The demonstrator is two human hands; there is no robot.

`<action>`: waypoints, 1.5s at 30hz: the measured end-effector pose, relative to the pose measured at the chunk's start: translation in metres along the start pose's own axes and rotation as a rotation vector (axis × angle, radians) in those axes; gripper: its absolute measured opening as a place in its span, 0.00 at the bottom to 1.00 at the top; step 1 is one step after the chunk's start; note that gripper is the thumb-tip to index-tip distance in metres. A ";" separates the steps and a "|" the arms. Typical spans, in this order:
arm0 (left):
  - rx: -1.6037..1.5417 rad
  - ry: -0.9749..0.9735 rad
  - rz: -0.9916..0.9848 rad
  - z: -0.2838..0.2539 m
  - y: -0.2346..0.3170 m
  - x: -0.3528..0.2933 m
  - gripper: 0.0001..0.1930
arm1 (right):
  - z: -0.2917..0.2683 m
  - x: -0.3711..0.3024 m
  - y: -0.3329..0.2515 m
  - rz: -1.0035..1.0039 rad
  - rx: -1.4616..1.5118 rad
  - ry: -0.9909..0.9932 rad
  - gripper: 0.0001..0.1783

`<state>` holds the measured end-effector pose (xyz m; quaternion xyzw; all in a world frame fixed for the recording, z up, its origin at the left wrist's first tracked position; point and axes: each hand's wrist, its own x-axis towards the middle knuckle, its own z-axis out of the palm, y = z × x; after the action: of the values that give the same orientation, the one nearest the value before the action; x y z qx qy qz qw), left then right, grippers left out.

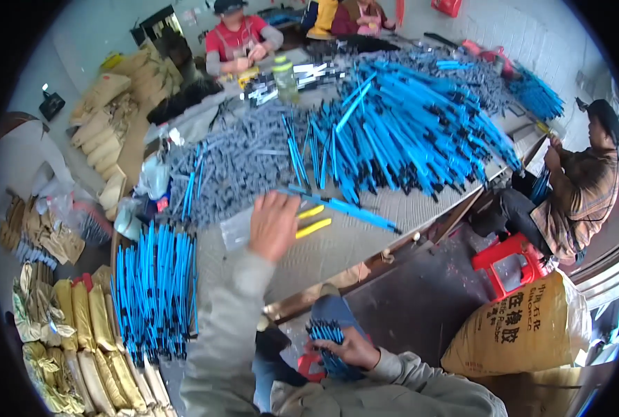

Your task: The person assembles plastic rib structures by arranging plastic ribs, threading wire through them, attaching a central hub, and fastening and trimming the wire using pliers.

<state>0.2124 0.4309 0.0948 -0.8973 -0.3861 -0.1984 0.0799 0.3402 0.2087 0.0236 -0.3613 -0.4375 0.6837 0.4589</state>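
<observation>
My left hand (274, 224) is over the table, back upward, its fingers reaching forward and slightly spread. Just right of it lie two yellow handles (313, 228) of a hand tool, whose head is hidden by the hand. A slim blue stick with a black end (365, 214) lies beyond the handles, its far end close to my fingertips. Low in front of my lap, my right hand (356, 349) is closed round a bundle of blue sticks (327, 332) with dark ends. Small grey pieces (240, 163) are heaped just past my left hand.
A large pile of blue sticks (413, 132) covers the table's middle. More stand bundled at left (156, 292), above stacked tan packs (97, 316). A bottle (283, 80) stands farther back. A red stool (511, 264) and yellow sack (518, 323) are at right. Other people sit around the table.
</observation>
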 end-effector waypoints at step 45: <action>-2.191 0.288 -1.015 -0.052 0.077 -0.266 0.17 | 0.073 -0.021 0.027 -0.013 -0.158 -0.143 0.09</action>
<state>0.0872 0.1860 0.0321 -0.2062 -0.3091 -0.5259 -0.7651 0.2729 0.1644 0.0262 -0.3437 -0.5243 0.6680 0.4009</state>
